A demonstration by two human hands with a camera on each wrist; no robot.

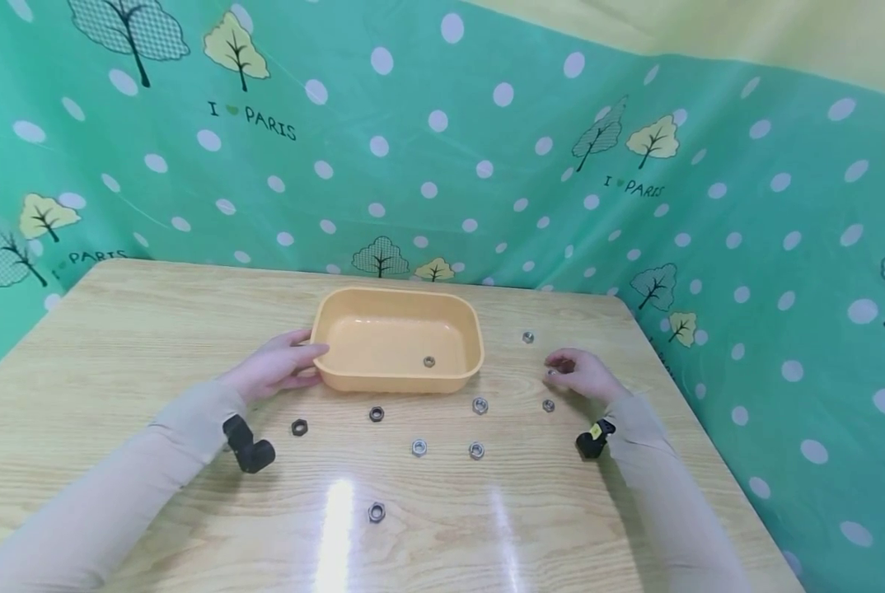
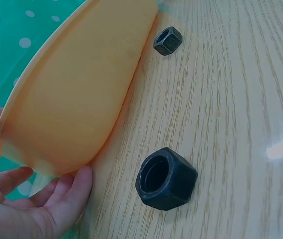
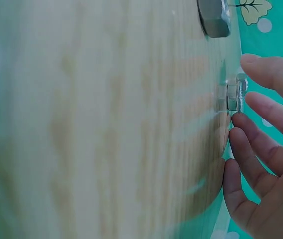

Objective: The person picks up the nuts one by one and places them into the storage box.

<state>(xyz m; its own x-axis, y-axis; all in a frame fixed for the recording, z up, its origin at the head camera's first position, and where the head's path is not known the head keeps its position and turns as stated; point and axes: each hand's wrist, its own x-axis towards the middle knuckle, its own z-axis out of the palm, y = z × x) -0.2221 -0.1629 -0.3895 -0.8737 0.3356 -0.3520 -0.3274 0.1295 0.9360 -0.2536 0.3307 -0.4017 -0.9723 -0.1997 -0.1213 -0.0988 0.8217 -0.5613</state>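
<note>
My left hand [image 1: 283,364] holds the left end of a yellow-orange plastic basin [image 1: 390,384], thumb over the rim and fingers against the outer wall. Inside the basin lies one small nut [image 1: 429,361]. At the right, my right hand [image 1: 587,375] is down at the tabletop around a silver hex nut [image 3: 233,96]. In the right wrist view the thumb stands apart from that nut, and the index fingertip is close beside it. Whether they touch is unclear. Another nut [image 1: 549,405] lies just in front of this hand, and one [image 1: 528,338] lies behind it.
Dark hex nuts [image 1: 299,427] [image 1: 376,414] [image 1: 376,512] and silver nuts [image 1: 480,405] [image 1: 419,447] [image 1: 475,450] are spread on the wooden table [image 1: 213,527] in front of the basin. A green dotted curtain [image 1: 413,165] hangs along the back and right edges.
</note>
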